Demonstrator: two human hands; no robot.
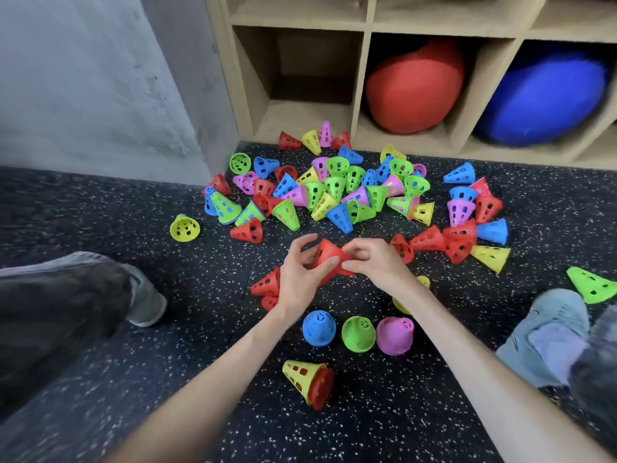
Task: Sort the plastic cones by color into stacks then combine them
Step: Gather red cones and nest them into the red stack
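Centrally, just below the middle of the frame, a red perforated plastic cone point(329, 259) was held above the floor between both hands; the left hand point(302, 274) curled its thumb and fingers round the cone's near side, while the right hand point(374, 262) pinched its other side, fingers bent onto the plastic; whether one cone or several nested ones sat in that grip could not be told. Partly hidden behind the left hand lay more red cones point(267, 284) on their sides; below the hands stood three upright stacks in a row, a blue stack point(319, 328), a green stack point(358, 334) and a pink stack point(395, 335), each just beside the next; lower still lay a yellow cone with a red cone nested inside it point(309, 382), tipped over. Above the hands spread a loose pile of mixed coloured cones point(340, 192) across the dark speckled rubber floor point(200, 362); a lone yellow-green cone point(184, 227) lay apart to the pile's left. Along the top ran a beige cubby shelf point(364, 88), holding a red cushion point(414, 88) and a blue cushion point(541, 101).
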